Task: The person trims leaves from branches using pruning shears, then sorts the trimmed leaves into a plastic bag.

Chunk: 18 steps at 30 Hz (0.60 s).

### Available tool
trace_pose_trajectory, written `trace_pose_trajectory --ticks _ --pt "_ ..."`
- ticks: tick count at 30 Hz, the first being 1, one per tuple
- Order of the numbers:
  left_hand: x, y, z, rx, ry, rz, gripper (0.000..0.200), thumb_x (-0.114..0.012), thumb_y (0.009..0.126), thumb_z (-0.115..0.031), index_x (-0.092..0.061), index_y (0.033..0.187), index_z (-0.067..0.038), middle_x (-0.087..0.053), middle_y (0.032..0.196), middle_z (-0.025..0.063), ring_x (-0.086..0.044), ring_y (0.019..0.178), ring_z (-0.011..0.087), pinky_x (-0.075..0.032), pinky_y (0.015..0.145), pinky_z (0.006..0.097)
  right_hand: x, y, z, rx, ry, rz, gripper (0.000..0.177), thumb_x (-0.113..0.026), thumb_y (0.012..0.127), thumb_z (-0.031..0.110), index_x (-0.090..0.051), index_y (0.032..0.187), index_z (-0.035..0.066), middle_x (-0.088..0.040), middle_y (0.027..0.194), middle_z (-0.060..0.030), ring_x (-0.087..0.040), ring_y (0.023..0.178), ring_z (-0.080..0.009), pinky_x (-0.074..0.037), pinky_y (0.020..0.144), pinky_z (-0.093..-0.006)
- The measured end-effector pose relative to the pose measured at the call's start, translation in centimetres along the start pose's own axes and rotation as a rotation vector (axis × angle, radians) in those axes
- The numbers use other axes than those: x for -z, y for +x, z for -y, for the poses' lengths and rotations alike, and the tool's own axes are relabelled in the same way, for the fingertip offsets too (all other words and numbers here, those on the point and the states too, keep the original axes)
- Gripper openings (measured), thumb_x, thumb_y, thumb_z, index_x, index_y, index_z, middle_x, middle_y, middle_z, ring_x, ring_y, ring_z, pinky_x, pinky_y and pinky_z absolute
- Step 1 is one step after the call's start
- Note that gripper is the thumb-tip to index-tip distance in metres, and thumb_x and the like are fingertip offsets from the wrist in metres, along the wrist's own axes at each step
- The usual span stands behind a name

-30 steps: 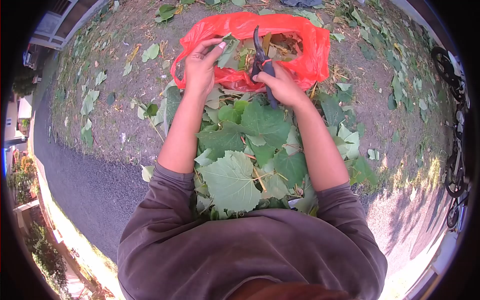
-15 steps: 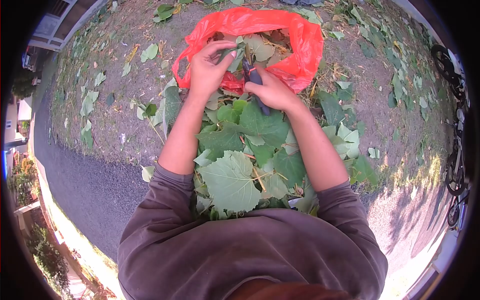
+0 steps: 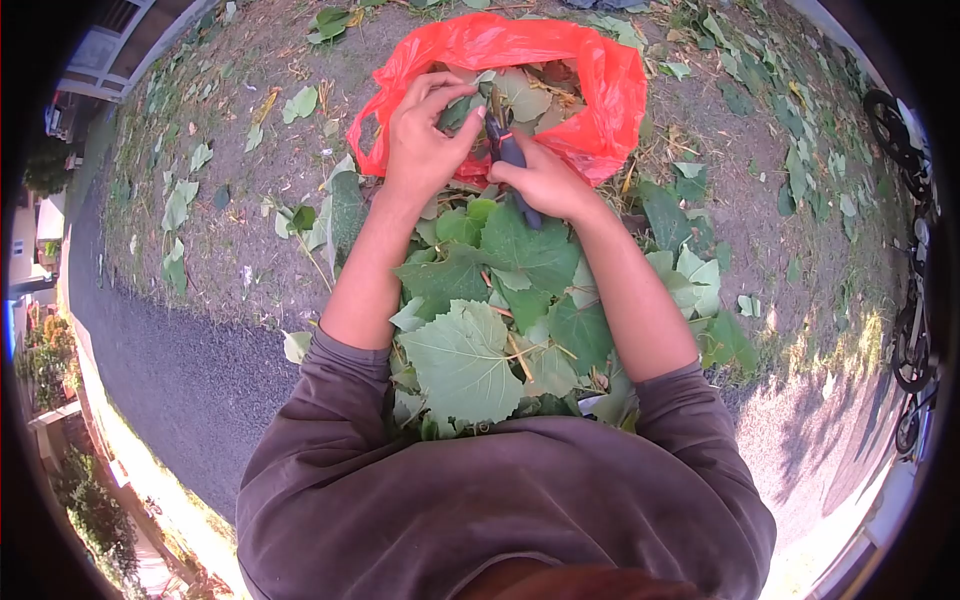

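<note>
My left hand (image 3: 420,145) is closed over the bag's opening, a green leaf (image 3: 458,112) pinched between thumb and fingers. In my right hand (image 3: 552,180) is a pair of pruning shears (image 3: 512,158) with dark handles and orange trim. Their blades point away from me, right beside the leaf. Below both hands spreads a red plastic bag (image 3: 612,85), mouth up, with cut leaves (image 3: 522,98) and dry bits inside. Between my forearms lies a heap of large green leaves (image 3: 465,360), some showing pale undersides.
Loose leaves (image 3: 178,205) and dry stems lie scattered over the bare soil (image 3: 270,180). Grey asphalt (image 3: 200,370) runs along the left. Bicycles (image 3: 910,300) stand at the far right edge. A dark cloth-like thing (image 3: 605,4) shows at the top.
My left hand has shifted slightly and its thumb and fingers have spread into a rounder pinch around the leaf. The shears stay almost in place.
</note>
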<state>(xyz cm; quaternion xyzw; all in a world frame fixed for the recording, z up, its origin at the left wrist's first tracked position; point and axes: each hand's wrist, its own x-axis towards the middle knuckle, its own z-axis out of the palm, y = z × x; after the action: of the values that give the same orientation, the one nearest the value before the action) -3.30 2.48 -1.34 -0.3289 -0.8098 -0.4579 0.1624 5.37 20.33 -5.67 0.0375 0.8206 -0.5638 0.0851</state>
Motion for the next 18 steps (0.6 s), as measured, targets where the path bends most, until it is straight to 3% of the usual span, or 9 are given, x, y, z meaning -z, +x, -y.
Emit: trace_pose_trajectory --ticks 10,18 --pt "0.0 -0.3 1.0 -0.009 -0.099 0.079 0.025 -0.082 0.089 -0.001 -0.08 0.114 -0.004 -0.078 0.115 0.0093 -0.075 0.109 0.0191 -0.063 0.093 0.0338 -0.1 -0.7 1.1 -0.006 -0.056 -0.056 0.065 -0.07 0.086 0.044 -0.06 0.13 -0.002 -0.071 0.112 -0.0252 -0.071 0.106 -0.039 -0.052 0.094 -0.0468" --pt "0.3 0.0 0.3 0.115 -0.212 0.156 0.027 -0.081 0.091 -0.001 -0.08 0.117 -0.006 -0.077 0.12 0.0063 -0.073 0.112 0.0159 -0.063 0.093 0.0327 -0.6 0.6 -0.8 0.011 0.17 -0.109 0.051 -0.071 0.085 0.041 -0.067 0.116 0.0 -0.074 0.094 -0.0165 -0.073 0.089 -0.0287 -0.055 0.084 -0.0418"
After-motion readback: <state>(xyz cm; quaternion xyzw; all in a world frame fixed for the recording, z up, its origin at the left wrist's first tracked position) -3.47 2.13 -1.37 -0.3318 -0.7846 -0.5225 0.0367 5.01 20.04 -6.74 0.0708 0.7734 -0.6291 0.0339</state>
